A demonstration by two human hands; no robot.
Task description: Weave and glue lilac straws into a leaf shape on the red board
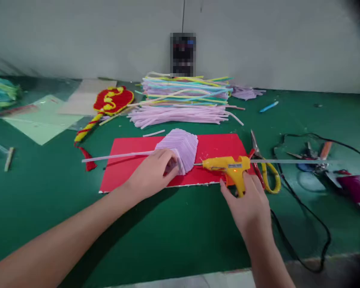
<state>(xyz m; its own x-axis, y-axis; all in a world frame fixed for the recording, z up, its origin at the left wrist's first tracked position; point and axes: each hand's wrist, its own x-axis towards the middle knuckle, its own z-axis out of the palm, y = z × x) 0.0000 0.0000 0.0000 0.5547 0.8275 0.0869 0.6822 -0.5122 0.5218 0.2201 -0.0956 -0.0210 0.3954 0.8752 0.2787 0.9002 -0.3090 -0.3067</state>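
Note:
A red sheet (216, 148) lies on the green table in front of me. On it rests a fan-shaped piece made of glued lilac pipe cleaners (183, 146). My left hand (153, 172) presses down on that piece, fingers curled over a long lilac pipe cleaner (117, 157) that sticks out to the left. My right hand (249, 204) is closed round the handle of a yellow hot glue gun (228, 166), whose nozzle points left at the edge of the lilac piece.
A heap of pastel pipe cleaners (183, 100) lies behind the red sheet. A red and yellow fan ornament (111, 102) lies at the back left. Scissors with yellow handles (265, 166), other tools (315, 158) and a black cord (306, 216) are on the right.

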